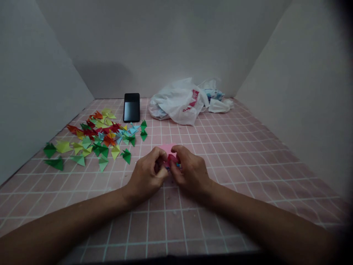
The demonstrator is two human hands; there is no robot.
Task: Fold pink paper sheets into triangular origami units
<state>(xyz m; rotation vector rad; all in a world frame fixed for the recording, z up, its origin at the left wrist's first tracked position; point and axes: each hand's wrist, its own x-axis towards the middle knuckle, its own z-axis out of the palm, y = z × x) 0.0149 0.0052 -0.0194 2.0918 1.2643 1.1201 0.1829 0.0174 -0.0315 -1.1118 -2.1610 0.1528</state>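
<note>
Both hands meet at the middle of the table over a small piece of bright pink paper [172, 158], which looks folded. My right hand [191, 171] pinches it between thumb and fingers. My left hand [149, 170] is closed at its left side, with thumb and curled fingers at the paper's edge. Just beyond the fingertips shows a lighter pink sheet [167, 148]. Small blue bits [179, 165] peek out beneath the right fingers; what they belong to is hidden. To the left lie many folded paper pieces [100, 149] in green, yellow, red, orange and light blue.
A black phone [131, 107] rests near the back wall. Right of it sits a crumpled white plastic bag [179, 101] with red print, beside a blue and white packet [216, 95]. A pink checked cloth [248, 165] covers the table, with pale walls on three sides.
</note>
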